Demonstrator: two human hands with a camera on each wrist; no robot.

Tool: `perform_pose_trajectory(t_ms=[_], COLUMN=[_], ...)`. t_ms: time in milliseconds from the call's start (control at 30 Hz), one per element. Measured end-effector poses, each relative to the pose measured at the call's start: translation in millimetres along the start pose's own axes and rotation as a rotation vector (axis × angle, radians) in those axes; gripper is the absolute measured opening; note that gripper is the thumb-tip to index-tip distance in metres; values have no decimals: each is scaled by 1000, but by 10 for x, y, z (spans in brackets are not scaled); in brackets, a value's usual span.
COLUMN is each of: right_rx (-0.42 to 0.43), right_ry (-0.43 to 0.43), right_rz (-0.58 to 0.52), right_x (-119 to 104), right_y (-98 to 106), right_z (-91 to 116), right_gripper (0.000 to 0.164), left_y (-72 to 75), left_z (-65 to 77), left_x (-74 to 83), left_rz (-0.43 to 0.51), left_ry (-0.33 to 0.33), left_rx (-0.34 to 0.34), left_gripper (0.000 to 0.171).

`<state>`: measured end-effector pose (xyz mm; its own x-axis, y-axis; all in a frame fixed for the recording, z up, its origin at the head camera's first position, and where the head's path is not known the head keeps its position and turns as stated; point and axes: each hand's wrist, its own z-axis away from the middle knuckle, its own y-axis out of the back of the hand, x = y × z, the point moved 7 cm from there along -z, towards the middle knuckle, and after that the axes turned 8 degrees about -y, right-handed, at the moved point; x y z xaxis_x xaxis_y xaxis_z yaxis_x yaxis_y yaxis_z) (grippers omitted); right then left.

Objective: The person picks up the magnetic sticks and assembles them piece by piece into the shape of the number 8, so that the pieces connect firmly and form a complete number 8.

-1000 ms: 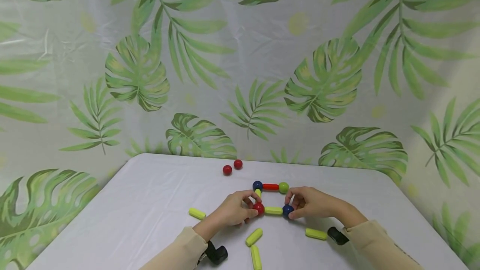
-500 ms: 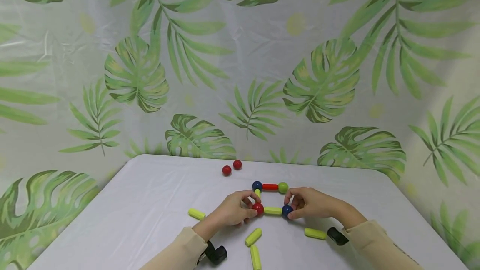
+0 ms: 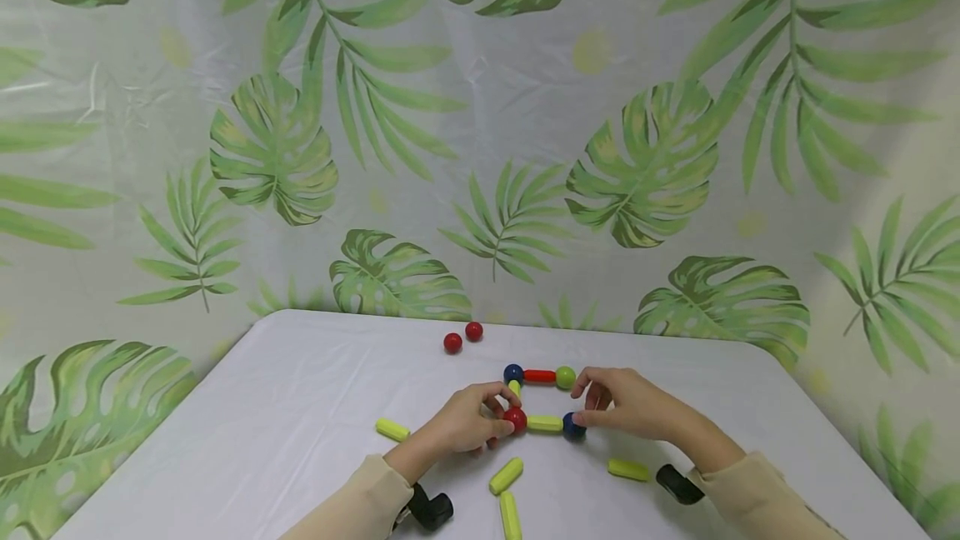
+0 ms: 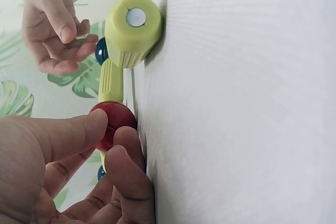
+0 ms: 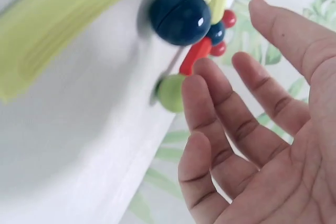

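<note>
My left hand pinches a red ball between thumb and fingers at the corner of a ball-and-stick shape on the table. A yellow-green stick joins that ball to a near blue ball. Another yellow-green stick, partly behind my left fingers, leads back to a far blue ball. From there a red stick reaches a green ball. Beside the near blue ball my right hand is raised, fingers loosely bent and apart from it in the right wrist view.
Two loose red balls lie toward the back edge. Several yellow-green sticks are scattered nearby: one left of my left hand, others in front and by my right wrist. A leaf-patterned curtain hangs behind the white table.
My right hand has let go of the near blue ball and lifted slightly off it. The left hand keeps its pinch on the red ball, and the joined shape stays in place.
</note>
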<state>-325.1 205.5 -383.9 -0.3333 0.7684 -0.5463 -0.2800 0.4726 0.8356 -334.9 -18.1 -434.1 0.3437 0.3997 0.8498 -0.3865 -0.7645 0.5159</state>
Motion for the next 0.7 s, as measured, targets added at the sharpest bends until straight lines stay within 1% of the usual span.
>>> perform_pose_trajectory(t_ms=[267,400,467,633,700], right_rx=[8,-10,-21,-56,-73], right_ry=[-3,-22,-16,-10,-23], right_rz=[-3,-22,-30,-38,-44], right_x=[-207,-317,-383,-533,-585], right_y=[-99,-207,-268,-442,-515], right_z=[91,142,169,236,255], right_gripper=[28,25,25,26,26], left_y=[2,4,7,2,-1], left_z=[-9,-14,-15,-19,-23], left_x=[-9,-10,-11,-28,-38], left_rz=[-5,-5,-2,4,6], left_ry=[-3,1,4,7,6], left_rx=[0,-2,-3,-8,-9], left_gripper=[24,24,24,25,25])
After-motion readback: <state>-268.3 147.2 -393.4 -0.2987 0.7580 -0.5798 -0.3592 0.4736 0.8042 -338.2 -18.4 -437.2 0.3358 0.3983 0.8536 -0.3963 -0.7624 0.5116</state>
